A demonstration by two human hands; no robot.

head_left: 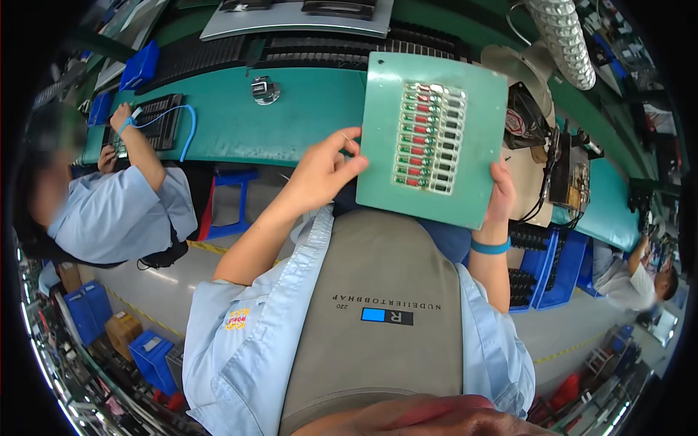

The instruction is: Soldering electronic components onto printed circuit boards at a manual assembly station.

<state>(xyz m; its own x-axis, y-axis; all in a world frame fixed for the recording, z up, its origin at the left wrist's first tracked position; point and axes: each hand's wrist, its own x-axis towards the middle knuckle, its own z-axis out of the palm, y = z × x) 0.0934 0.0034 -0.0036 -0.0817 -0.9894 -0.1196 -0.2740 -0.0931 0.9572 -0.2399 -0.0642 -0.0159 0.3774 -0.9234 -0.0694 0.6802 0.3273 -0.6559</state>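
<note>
Green board [480, 138] upright-ish, upper middle of frame, slightly right, flat face to the camera. Both hands hold it by opposite edges: left hand [323, 168] curled at the left edge, thumb close against it; right hand [502, 192] wrapped on the lower right edge, its far fingers hidden. Block of small red, green and clear parts [429, 136] set in the board's middle, well inside all four edges. Bottom edge over the wearer's lap; top edge overlaps the black racks [313, 54] in view.

Side room differs. Left: wide stretch of green bench [218, 134] between the board and the co-worker [120, 218] at frame left, with a small shiny metal holder [265, 90] near the bench's back edge. Right: tighter, black cables [549, 171] and a black bag [527, 116] show just beside the right edge. Ribbed duct [563, 43] hangs upper right, apart from the board.
</note>
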